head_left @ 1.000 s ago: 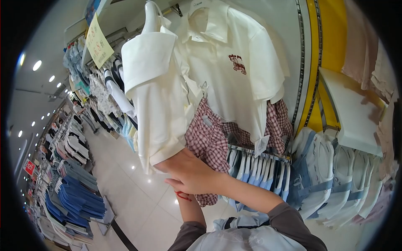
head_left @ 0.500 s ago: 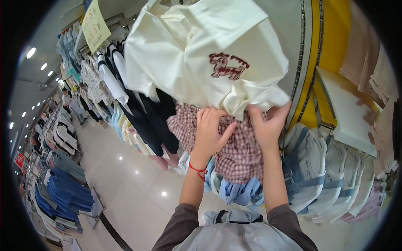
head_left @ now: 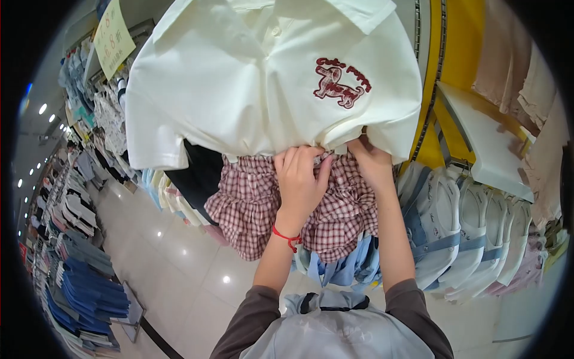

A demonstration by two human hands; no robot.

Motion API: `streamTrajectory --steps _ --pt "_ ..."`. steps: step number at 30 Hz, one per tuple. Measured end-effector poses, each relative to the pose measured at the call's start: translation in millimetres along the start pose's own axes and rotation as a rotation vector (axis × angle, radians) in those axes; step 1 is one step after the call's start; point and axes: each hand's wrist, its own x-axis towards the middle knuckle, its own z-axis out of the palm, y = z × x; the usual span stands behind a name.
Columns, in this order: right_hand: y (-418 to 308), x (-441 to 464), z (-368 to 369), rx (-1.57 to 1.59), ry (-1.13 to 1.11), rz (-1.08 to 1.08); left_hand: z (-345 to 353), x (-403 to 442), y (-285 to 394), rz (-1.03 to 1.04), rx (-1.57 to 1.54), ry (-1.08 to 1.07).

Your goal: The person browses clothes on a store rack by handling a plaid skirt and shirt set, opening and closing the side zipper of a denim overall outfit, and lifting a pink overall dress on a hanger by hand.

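A white collared shirt (head_left: 233, 102) with a dark red dog motif hangs in front of me, spread wide. Below its hem are red-and-white checked, ruffled bottoms (head_left: 245, 209); I cannot tell whether they are a skirt or shorts. At the middle of the waist, my left hand (head_left: 299, 182) is closed on the shirt's hem, its fingers bent over where the two garments meet. My right hand (head_left: 372, 164) grips the hem just to the right, with its fingertips partly hidden under the white cloth.
Blue and white tops (head_left: 439, 227) hang at the lower right beneath a white shelf (head_left: 484, 140). Dark trousers (head_left: 200, 179) hang behind the shirt on the left. A paper price sign (head_left: 113, 42) is at upper left; folded jeans (head_left: 89, 293) lie lower left.
The shirt has come lower and spread out flatter, with its bunched front hem smoothed. More of the checked bottoms shows on the left. Both hands stay at the waist, slightly shifted.
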Motion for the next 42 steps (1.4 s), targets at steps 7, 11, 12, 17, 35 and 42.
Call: streamTrajectory --steps 7,11,12,17,35,42 --pt "18.2 5.6 -0.3 -0.489 -0.055 -0.368 -5.5 -6.2 -14.0 0.0 0.006 0.033" --pt "19.7 9.5 -12.4 -0.528 -0.036 -0.562 -4.4 -4.5 -15.7 0.038 -0.018 0.019" --pt "22.7 11.6 -12.2 -0.51 -0.011 -0.58 -4.9 -2.8 -15.8 0.054 -0.027 0.014" --pt "25.3 20.9 -17.5 -0.651 0.162 -0.765 -6.2 -5.2 -19.4 0.085 -0.033 -0.086" --pt "19.5 -21.0 4.8 -0.475 0.044 0.116 -9.4 -69.3 -50.1 0.242 -0.113 -0.287" --pt "35.7 -62.4 30.3 -0.117 -0.24 0.192 -61.7 -45.3 -71.9 -0.013 0.005 0.126"
